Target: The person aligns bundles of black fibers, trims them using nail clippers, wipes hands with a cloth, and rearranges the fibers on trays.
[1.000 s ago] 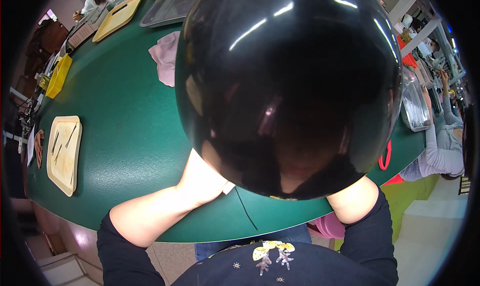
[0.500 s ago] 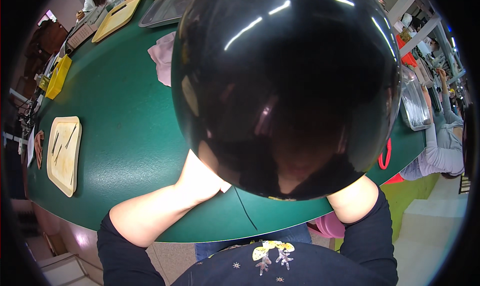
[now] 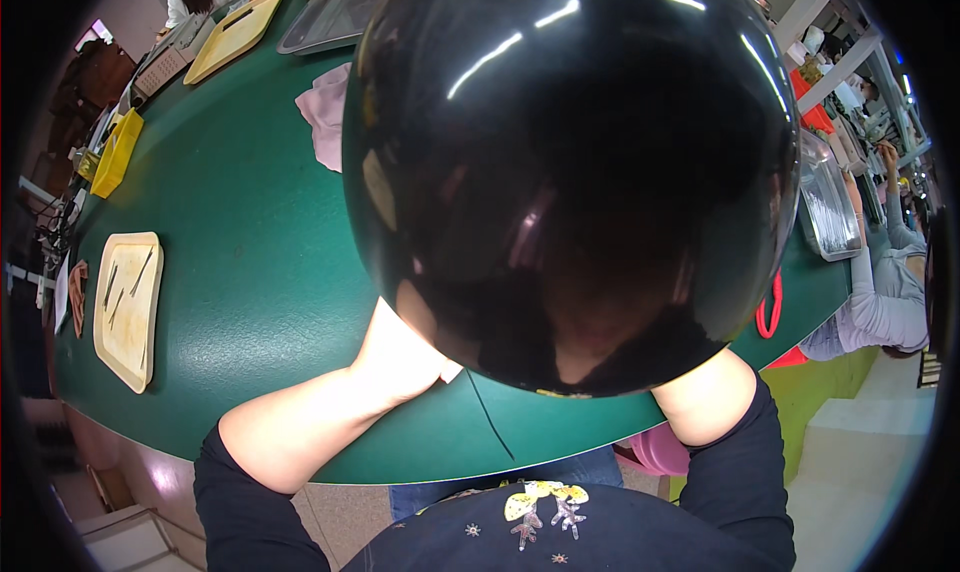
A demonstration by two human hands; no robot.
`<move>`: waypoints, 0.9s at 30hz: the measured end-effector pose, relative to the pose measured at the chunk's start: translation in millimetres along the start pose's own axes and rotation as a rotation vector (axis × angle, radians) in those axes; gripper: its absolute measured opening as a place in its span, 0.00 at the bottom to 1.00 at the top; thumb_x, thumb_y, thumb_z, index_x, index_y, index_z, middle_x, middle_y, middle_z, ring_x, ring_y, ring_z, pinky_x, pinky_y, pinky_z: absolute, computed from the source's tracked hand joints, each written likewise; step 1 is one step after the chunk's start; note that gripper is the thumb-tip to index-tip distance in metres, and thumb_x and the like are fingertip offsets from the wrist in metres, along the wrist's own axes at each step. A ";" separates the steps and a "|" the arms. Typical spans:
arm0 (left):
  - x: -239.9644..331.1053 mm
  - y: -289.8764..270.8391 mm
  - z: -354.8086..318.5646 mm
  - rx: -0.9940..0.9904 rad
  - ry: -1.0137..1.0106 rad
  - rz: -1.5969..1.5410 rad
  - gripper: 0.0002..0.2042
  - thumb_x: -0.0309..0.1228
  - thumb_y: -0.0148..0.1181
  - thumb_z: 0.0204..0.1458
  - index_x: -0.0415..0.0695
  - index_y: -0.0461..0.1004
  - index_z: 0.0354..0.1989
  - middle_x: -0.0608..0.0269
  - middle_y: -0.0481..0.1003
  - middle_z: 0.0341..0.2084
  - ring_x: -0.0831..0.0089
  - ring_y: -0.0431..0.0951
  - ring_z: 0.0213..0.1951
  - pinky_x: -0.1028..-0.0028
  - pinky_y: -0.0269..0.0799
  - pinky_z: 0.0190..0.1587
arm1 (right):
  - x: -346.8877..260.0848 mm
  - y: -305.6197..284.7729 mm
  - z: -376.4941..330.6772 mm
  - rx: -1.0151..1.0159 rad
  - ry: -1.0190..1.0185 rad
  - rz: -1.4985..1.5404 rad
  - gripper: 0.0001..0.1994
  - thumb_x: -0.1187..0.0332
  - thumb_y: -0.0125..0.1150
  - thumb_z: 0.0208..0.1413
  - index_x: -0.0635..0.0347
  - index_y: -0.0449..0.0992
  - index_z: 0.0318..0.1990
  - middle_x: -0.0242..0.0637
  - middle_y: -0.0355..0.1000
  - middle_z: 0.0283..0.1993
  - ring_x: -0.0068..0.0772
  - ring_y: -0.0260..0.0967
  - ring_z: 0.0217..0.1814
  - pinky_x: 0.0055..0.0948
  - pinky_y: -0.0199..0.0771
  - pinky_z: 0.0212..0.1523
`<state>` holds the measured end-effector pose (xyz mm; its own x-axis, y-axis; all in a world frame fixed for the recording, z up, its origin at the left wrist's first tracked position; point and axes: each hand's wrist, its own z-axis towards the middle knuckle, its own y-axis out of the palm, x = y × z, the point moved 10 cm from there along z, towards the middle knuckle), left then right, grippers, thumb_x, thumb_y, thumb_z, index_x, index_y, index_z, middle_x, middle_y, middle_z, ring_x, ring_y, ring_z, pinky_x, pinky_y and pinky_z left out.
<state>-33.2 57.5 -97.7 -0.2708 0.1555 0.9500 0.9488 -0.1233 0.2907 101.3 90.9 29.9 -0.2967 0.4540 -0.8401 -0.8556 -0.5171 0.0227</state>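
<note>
A large glossy black dome, rounded and reflecting bright ceiling lights, fills the middle of the head view and covers most of what lies below it. My left hand reaches in under its lower left edge. Only the wrist and back part of that hand show; its fingers are hidden. From the lower right, my right forearm goes behind the dome, which hides the hand entirely. What either hand holds or touches cannot be seen. A thin dark line runs along the green table between my arms.
On the left lies a cream tray with several thin dark tools, and a yellow bin behind it. A pink cloth, a yellow tray and a metal tray are farther back. Right: red ring, clear tray, co-worker's sleeve.
The black dome and my arms look almost unchanged. At the far left, another person's hand near the yellow tray has gone out of sight.
</note>
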 end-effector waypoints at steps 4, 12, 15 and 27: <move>7.4 4.2 -0.9 0.032 -0.091 0.082 0.55 0.19 0.69 0.09 0.30 0.39 0.53 0.48 0.58 0.42 0.62 0.62 0.45 0.70 0.65 0.45 | -2.8 0.1 1.9 0.012 -0.019 0.060 0.34 0.76 0.66 0.31 0.67 0.58 0.51 0.42 0.60 0.50 0.31 0.60 0.50 0.28 0.61 0.50; 7.5 9.8 -3.2 0.020 -0.229 0.199 0.52 0.16 0.65 0.11 0.30 0.40 0.53 0.48 0.59 0.40 0.62 0.64 0.43 0.73 0.69 0.39 | -2.4 3.4 2.8 -0.041 -0.017 -0.159 0.31 0.77 0.64 0.34 0.67 0.58 0.50 0.42 0.60 0.50 0.32 0.60 0.50 0.29 0.61 0.49; 6.9 1.3 -0.3 0.044 -0.045 0.130 0.52 0.16 0.65 0.12 0.31 0.38 0.53 0.48 0.57 0.42 0.62 0.64 0.43 0.73 0.70 0.37 | -3.8 4.1 4.5 -0.036 -0.008 -0.121 0.30 0.77 0.64 0.34 0.67 0.58 0.50 0.42 0.60 0.49 0.31 0.60 0.49 0.28 0.62 0.48; 39.1 56.1 0.6 -0.082 -0.327 -0.559 0.32 0.09 0.48 0.32 0.41 0.50 0.51 0.52 0.65 0.25 0.73 0.63 0.10 0.76 0.57 0.08 | 0.6 -3.7 15.9 0.001 -0.013 -0.025 0.27 0.77 0.62 0.36 0.67 0.59 0.48 0.41 0.61 0.47 0.30 0.60 0.46 0.28 0.62 0.46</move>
<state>9.5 57.2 -44.3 -0.6441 0.5066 0.5731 0.6603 -0.0101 0.7510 97.5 104.6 37.9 -0.2809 0.4757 -0.8335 -0.8633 -0.5046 0.0029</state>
